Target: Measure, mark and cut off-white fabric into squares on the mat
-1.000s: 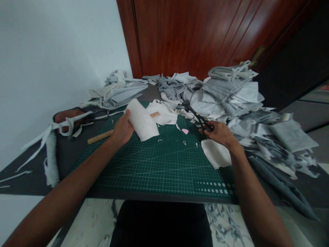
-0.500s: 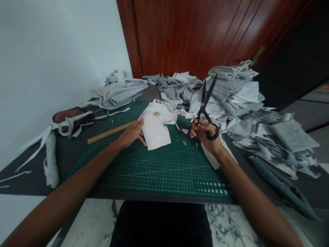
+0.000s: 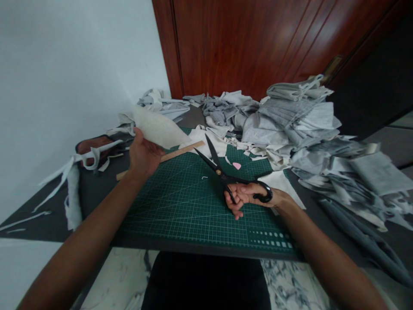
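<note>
My left hand grips a pale piece of fabric by its near left corner, lifted over the left side of the table. My right hand holds black scissors by the handles; the blades are apart and point up and left over the green cutting mat. A wooden ruler lies slantwise on the mat, partly hidden behind my left hand. Another pale fabric piece lies beyond the ruler. A small pink piece rests on the mat.
Stacks of grey fabric and loose scraps cover the right and back of the table. A second heap stands at the back left. A brown pouch and a fabric roll lie at the left.
My left hand has moved left and raised the fabric piece off the mat area. My right hand has come left and lower, turning the scissors from upright to leftward.
</note>
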`<state>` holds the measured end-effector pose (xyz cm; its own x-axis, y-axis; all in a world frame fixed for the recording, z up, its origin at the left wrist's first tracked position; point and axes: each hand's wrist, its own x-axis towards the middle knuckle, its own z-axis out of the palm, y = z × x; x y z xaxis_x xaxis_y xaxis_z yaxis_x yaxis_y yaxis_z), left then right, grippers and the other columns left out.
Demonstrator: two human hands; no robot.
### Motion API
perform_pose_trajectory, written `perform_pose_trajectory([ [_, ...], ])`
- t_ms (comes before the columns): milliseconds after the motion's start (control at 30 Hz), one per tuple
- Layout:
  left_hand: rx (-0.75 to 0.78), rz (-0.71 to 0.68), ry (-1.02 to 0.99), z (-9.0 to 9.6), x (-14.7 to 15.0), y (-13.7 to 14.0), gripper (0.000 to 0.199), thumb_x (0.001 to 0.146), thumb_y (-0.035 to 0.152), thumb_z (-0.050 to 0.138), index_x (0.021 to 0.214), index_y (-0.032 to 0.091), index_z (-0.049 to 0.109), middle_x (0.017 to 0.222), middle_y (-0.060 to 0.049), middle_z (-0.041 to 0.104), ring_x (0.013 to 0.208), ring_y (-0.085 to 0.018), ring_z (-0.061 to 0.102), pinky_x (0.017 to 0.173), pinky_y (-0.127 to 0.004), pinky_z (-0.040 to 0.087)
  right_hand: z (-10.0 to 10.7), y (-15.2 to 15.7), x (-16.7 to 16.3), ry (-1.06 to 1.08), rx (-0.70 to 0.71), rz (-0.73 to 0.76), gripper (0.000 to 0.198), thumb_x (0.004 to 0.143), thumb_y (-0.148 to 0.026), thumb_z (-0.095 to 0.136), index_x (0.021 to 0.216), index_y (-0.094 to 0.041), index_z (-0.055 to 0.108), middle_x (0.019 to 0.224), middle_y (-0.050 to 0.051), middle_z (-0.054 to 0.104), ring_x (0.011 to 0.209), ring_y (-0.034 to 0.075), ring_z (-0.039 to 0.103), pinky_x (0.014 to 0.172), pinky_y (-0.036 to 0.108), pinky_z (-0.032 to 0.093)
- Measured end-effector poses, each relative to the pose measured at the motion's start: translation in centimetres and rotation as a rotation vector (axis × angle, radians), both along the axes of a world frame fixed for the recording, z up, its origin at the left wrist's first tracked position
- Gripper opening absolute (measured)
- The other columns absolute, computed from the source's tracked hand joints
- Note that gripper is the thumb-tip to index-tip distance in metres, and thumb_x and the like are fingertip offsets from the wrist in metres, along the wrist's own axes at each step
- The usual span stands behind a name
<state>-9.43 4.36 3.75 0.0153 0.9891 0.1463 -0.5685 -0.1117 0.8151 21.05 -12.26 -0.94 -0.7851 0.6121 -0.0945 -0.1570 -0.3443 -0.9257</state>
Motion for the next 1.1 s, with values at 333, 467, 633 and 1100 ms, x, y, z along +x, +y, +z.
perform_pose_trajectory([
  [333, -0.142, -0.045, -0.106, 1.9, 0.6, -1.6, 0.043, 0.115, 0.041, 0.031, 0.098, 0.021, 0.065, 0.074, 0.003, 0.071, 0.059, -0.009, 0.057, 0.042, -0.023, 0.035, -0.2, 0.1, -1.0, -0.064, -0.051, -0.042, 0.053, 0.090, -0.067, 0.068, 0.109, -0.019, 0.056, 0.079, -0.003, 0.055, 0.066, 0.014, 0.056, 0.076, 0.036, 0.055],
  [467, -0.084, -0.122, -0.104, 1.3, 1.0, -1.8, 0.047, 0.116, 0.040, 0.025, 0.108, 0.020, 0.067, 0.083, 0.002, 0.076, 0.066, -0.009, 0.063, 0.048, -0.023, 0.043, 0.2, -0.2, -1.3, -0.083, -0.064, -0.032, 0.055, 0.086, -0.069, 0.071, 0.105, -0.020, 0.057, 0.077, -0.004, 0.054, 0.066, 0.015, 0.054, 0.072, 0.036, 0.053],
  [633, -0.039, -0.148, 0.026, -0.4, 0.9, -1.0, 0.043, 0.112, 0.050, 0.037, 0.113, 0.019, 0.066, 0.077, -0.001, 0.073, 0.071, -0.016, 0.067, 0.059, -0.026, 0.052, 0.0, -0.2, -1.8, -0.088, -0.059, -0.060, 0.055, 0.084, -0.069, 0.074, 0.105, -0.021, 0.057, 0.079, -0.004, 0.052, 0.067, 0.015, 0.052, 0.076, 0.037, 0.053],
  [1100, -0.156, -0.265, 0.041, -1.6, 1.6, -0.8, 0.034, 0.112, 0.039, 0.046, 0.091, 0.018, 0.063, 0.060, 0.005, 0.058, 0.043, -0.008, 0.042, 0.042, -0.024, 0.037, -0.6, 0.0, -2.2, -0.081, 0.026, -0.102, 0.054, 0.082, -0.068, 0.074, 0.103, -0.023, 0.054, 0.077, -0.004, 0.048, 0.066, 0.015, 0.047, 0.070, 0.037, 0.052],
])
